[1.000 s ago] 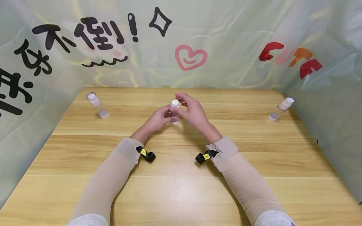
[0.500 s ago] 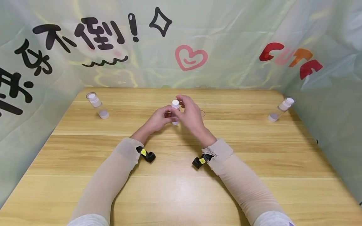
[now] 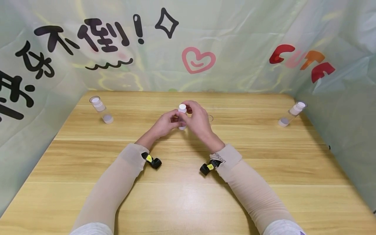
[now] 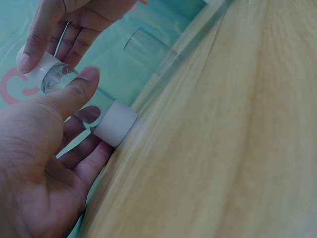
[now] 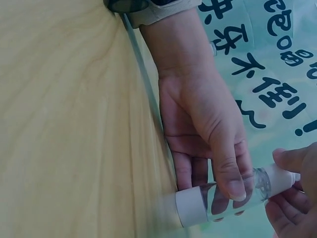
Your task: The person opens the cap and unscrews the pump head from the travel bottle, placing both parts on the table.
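A small clear pump bottle (image 3: 182,125) with a white base (image 4: 116,123) stands upright near the back middle of the table. My left hand (image 3: 164,125) grips its clear body, thumb on the near side and fingers behind. Up at the neck, my right hand (image 3: 200,121) pinches the white pump collar (image 5: 279,179) between thumb and fingers. A clear cap (image 4: 150,49) stands on the table just beyond the right hand; in the head view that hand hides most of it.
Two similar bottles with white pump tops stand on the wooden table (image 3: 188,199), one bottle (image 3: 101,110) at the back left, the other bottle (image 3: 291,113) at the back right. A printed cloth backdrop (image 3: 235,39) encloses the back and sides.
My right hand has moved slightly left and toward me, its fingers now closed in on the pump collar. The cap's rim has come into view beside it. My left hand and bottle stay put.
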A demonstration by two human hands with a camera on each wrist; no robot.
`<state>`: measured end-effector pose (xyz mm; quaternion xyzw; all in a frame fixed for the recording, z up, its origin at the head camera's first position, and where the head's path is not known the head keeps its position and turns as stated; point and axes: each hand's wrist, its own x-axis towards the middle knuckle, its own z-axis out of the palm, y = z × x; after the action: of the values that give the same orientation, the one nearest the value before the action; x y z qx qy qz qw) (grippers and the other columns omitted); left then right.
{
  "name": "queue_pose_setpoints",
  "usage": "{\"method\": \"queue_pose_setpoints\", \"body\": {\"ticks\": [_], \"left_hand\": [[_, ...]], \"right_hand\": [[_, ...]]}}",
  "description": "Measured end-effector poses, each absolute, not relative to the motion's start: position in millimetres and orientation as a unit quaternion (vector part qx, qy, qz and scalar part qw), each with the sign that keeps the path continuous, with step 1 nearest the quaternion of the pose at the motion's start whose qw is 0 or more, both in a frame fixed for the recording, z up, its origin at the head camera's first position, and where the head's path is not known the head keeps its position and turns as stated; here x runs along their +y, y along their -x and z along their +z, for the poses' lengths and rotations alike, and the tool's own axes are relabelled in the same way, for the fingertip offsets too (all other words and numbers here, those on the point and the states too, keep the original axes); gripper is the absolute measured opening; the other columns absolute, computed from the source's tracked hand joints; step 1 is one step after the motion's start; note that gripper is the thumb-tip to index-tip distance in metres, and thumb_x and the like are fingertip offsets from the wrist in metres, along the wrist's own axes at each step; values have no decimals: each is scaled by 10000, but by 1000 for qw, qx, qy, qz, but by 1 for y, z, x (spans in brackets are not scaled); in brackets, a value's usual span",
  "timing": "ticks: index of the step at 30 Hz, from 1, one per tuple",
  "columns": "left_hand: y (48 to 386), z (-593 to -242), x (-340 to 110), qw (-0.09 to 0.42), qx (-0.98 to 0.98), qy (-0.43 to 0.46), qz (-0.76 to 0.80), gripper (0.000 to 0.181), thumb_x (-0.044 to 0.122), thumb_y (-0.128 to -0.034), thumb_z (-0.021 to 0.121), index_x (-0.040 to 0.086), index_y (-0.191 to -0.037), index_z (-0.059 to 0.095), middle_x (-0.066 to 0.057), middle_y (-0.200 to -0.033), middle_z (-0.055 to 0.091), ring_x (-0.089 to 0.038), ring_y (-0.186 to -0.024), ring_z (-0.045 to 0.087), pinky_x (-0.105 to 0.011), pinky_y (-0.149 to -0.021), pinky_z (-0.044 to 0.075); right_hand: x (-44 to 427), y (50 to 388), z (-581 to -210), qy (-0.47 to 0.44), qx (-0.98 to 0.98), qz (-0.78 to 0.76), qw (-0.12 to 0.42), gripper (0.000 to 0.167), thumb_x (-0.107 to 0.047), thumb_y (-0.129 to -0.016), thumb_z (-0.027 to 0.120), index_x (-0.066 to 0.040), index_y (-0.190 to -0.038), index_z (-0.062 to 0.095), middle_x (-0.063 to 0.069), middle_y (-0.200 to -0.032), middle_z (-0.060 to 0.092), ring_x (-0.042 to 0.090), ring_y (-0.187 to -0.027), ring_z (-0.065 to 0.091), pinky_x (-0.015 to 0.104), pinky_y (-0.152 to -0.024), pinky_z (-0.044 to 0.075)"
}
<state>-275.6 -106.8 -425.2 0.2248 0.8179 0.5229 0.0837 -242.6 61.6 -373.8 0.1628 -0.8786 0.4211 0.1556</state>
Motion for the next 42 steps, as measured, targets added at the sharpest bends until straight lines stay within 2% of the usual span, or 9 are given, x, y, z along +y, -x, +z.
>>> {"method": "queue_pose_setpoints", "body": {"ticks": [4, 7, 12, 26, 35, 42], "left_hand": [[275, -425, -107, 83, 819, -227, 521, 368, 211, -903, 727, 125, -1238, 601, -79, -1208, 624, -271, -1145, 593, -349, -931, 523], [275, -425, -108, 88, 816, -228, 524, 403, 221, -911, 719, 127, -1278, 581, -83, -1254, 609, -270, -1164, 585, -349, -936, 522], [275, -425, -108, 94, 813, -230, 527, 404, 251, -909, 721, 131, -1269, 582, -82, -1252, 611, -264, -1163, 586, -348, -934, 523], [275, -424, -107, 103, 808, -225, 535, 446, 260, -894, 738, 142, -1296, 583, -68, -1233, 621, -250, -1145, 592, -353, -933, 521], [275, -424, -107, 99, 809, -227, 532, 464, 245, -900, 730, 141, -1324, 571, -65, -1251, 612, -258, -1157, 586, -362, -951, 512], [275, -423, -106, 99, 814, -223, 527, 454, 239, -901, 726, 134, -1314, 571, -69, -1256, 612, -264, -1160, 587, -361, -947, 515]], "right_hand": [[64, 245, -371, -174, -870, 444, 121, 349, -185, -879, 758, -43, -1175, 642, 81, -1111, 663, 206, -997, 644, 333, -887, 538], [67, 246, -370, -176, -861, 468, 92, 359, -156, -878, 755, -42, -1197, 638, 86, -1119, 675, 207, -1021, 656, 295, -894, 536], [71, 250, -369, -180, -845, 499, 63, 378, -121, -878, 750, -25, -1223, 630, 114, -1118, 686, 215, -1027, 663, 262, -896, 532], [79, 253, -366, -199, -839, 506, 23, 377, -129, -905, 717, -24, -1255, 625, 114, -1153, 680, 210, -1043, 661, 270, -883, 541], [84, 254, -364, -216, -839, 499, 22, 380, -116, -901, 720, -30, -1262, 637, 105, -1152, 689, 192, -1012, 671, 295, -860, 551], [87, 255, -363, -231, -835, 499, 3, 395, -72, -927, 675, -13, -1312, 606, 138, -1198, 666, 211, -1033, 662, 309, -876, 548]]}}
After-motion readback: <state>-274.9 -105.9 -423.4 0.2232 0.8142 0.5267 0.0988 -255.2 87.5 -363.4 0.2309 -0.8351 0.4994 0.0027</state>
